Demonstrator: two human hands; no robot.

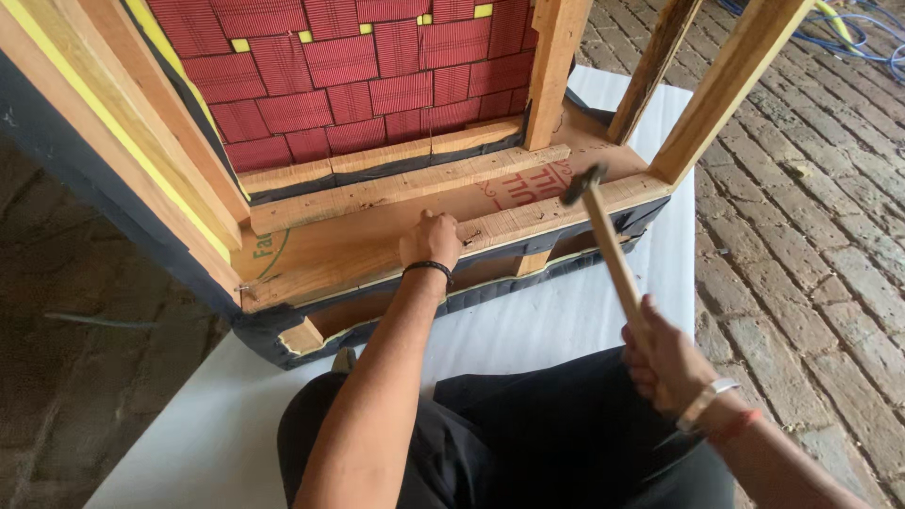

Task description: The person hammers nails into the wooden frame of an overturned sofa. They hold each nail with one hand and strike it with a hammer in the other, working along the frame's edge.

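You are mid-nailing: your left hand (431, 241) pinches what looks like a small nail, too small to be sure, against the pale wooden front rail (528, 222) of the overturned furniture frame, arm stretched straight forward. Your right hand (663, 358) is clenched around the wooden-handled hammer (605, 243), raised with its dark metal head just right of that spot. The next strike, I judge, calls for a short, controlled tap clear of your fingertips.

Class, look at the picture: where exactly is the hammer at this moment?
The hammer is right of centre in the head view, held by its wooden handle in the right hand, its head raised just above the wooden frame rail.
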